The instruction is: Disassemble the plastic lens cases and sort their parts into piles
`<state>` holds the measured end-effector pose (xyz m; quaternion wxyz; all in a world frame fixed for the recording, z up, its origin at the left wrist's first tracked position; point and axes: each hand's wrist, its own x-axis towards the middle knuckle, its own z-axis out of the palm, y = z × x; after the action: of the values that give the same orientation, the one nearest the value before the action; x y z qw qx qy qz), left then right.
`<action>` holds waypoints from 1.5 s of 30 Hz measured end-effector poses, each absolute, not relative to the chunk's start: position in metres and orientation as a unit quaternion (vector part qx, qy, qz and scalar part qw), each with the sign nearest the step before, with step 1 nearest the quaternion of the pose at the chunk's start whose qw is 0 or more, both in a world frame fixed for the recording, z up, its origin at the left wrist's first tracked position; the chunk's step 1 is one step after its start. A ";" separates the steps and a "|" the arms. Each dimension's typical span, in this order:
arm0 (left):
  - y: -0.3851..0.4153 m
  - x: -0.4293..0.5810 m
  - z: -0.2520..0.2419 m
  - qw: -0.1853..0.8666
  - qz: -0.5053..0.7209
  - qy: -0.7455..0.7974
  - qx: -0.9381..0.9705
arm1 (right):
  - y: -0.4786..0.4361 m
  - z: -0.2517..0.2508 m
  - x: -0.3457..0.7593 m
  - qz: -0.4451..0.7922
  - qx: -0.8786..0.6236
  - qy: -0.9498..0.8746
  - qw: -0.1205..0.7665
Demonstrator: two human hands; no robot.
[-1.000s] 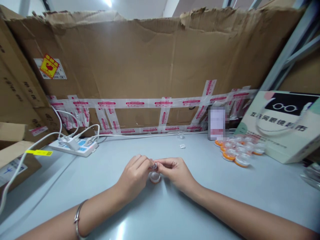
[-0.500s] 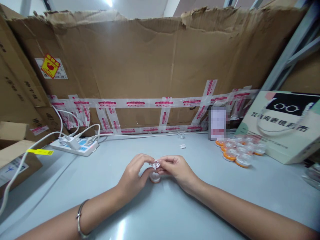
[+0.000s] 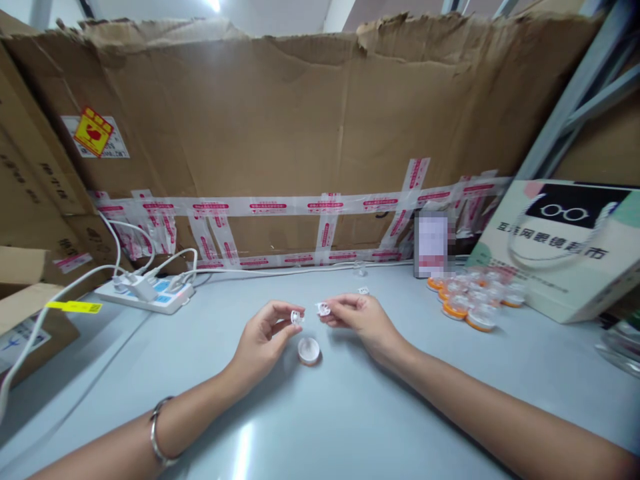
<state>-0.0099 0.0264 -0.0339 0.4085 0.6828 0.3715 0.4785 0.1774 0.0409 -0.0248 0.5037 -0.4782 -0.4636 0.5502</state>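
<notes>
Between thumb and fingers, my left hand pinches a small white openwork plastic part. My right hand grips a similar white plastic part, a short gap to the right of the first. Both are raised above the table, and their fine detail is too small to make out. Below them, on the tabletop, stands a round clear container with an orange base; neither hand touches it. Another small white part lies on the table behind my right hand.
Several clear, orange-based containers cluster at the right, before a paper bag and a phone-like upright screen. A power strip with white cables lies at the left. A large cardboard wall closes off the back.
My hands have moved apart, each with a white part, where before they met at one spot. The round container beneath is now uncovered. The view has shifted slightly.
</notes>
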 end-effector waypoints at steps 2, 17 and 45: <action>0.026 -0.011 -0.034 0.407 0.477 0.374 0.683 | 0.058 -0.023 0.199 0.475 -0.504 -0.494 0.526; 0.027 -0.015 -0.036 0.351 0.471 0.382 0.714 | 0.096 -0.028 0.271 0.330 -0.644 -0.618 0.308; 0.019 -0.018 -0.034 0.118 0.449 0.344 0.816 | 0.098 -0.011 0.291 0.248 -0.652 -0.619 0.361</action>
<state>-0.0183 0.0186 -0.0342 0.1182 0.8159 0.3443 0.4492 0.2908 0.0983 -0.0109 0.3613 -0.6519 -0.6189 0.2479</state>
